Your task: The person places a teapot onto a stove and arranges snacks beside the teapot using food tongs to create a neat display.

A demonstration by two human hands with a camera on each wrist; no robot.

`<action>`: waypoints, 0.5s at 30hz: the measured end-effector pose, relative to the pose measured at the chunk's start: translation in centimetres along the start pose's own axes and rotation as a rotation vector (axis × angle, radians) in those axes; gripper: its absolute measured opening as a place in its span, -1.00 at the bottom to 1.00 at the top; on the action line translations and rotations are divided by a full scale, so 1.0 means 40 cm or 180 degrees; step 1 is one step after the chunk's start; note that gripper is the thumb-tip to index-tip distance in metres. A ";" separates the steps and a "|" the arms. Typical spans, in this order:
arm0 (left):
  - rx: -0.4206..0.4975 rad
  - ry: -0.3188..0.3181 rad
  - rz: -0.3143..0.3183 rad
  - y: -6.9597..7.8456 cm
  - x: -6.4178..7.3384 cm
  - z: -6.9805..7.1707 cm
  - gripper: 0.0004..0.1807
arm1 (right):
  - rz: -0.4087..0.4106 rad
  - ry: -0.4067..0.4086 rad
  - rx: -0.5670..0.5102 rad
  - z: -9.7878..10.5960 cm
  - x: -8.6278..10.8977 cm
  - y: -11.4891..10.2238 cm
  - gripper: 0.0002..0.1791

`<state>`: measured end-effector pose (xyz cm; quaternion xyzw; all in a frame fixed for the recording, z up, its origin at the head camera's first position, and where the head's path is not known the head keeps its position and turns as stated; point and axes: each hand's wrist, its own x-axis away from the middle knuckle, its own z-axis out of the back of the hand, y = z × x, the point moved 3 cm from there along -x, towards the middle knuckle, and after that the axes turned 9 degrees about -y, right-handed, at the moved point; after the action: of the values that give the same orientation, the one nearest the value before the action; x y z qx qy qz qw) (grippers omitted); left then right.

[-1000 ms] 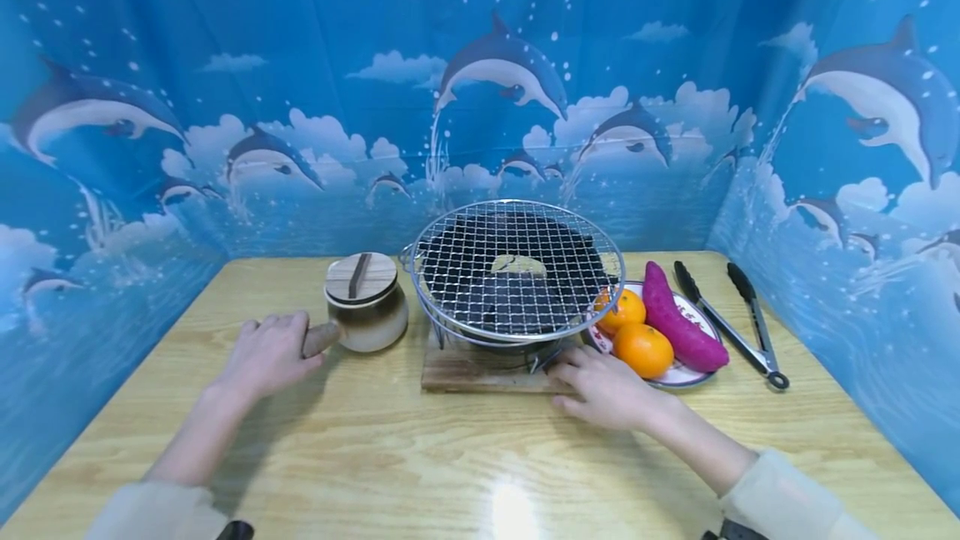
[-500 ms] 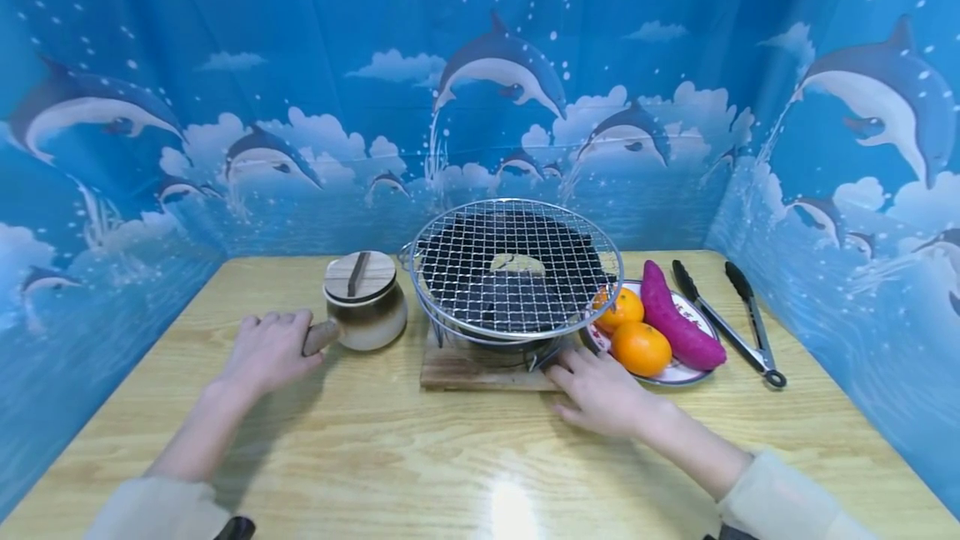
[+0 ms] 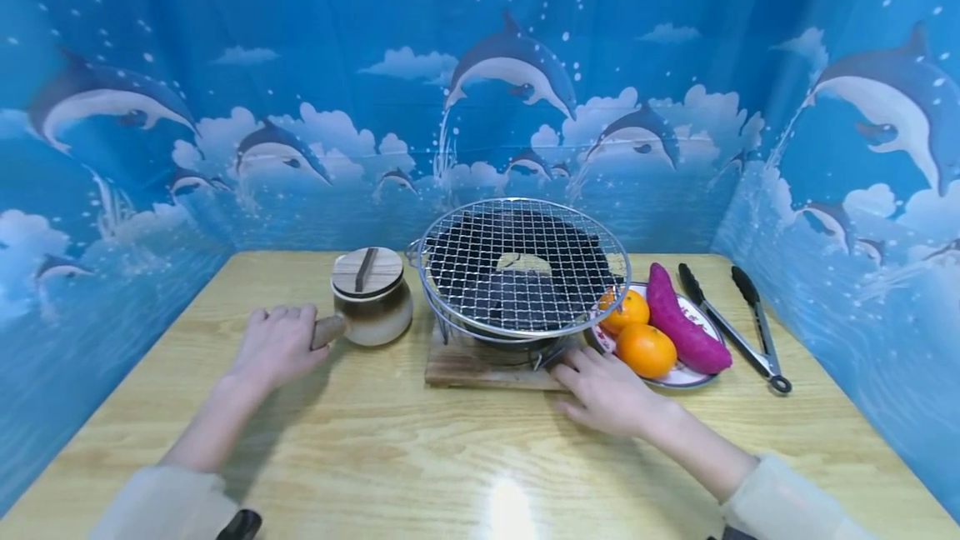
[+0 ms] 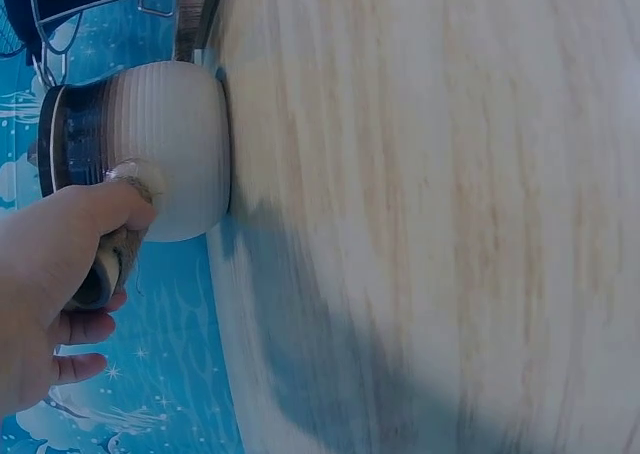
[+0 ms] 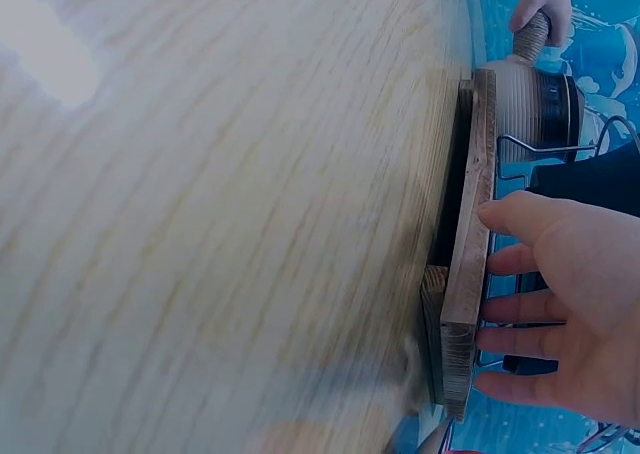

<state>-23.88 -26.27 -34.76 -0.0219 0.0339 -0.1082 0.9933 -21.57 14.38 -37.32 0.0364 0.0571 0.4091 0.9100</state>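
My left hand (image 3: 281, 347) grips the wrapped side handle (image 3: 327, 332) of a ceramic pot (image 4: 170, 144). The pot is cream with a dark brown upper band and wears a wooden lid (image 3: 367, 272). It stands on the table left of a round grill (image 3: 517, 273), which has a wire mesh top over a black bowl. Under the grill lies a wooden board (image 3: 480, 369). My right hand (image 5: 590, 294) touches the board's upper face near its right end, fingers extended and the thumb on the board's edge. In the head view its fingertips are partly hidden beside the grill's wire stand.
Right of the grill stands a plate (image 3: 686, 379) with two oranges (image 3: 646, 351) and a purple sweet potato (image 3: 686, 327). The grill's mesh overhangs the plate's left side. Black-tipped tongs (image 3: 738, 336) lie spread at the far right. A blue dolphin curtain (image 3: 480, 148) surrounds the table.
The head view has shifted slightly. Both hands keep their places on the pot handle and the board.
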 end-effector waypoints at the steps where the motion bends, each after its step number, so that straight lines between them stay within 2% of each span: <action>1: -0.0003 0.0005 0.0002 0.001 -0.001 0.000 -0.59 | -0.0002 0.0007 -0.0005 0.000 0.001 0.001 -0.64; 15: 0.0106 0.0171 0.0104 0.006 0.016 0.001 -0.59 | 0.0073 -0.0036 0.0023 0.005 0.006 0.000 -0.64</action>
<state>-23.21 -26.17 -34.79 -0.0020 0.0591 -0.0931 0.9939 -21.41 14.55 -37.14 0.0426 0.0530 0.4192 0.9053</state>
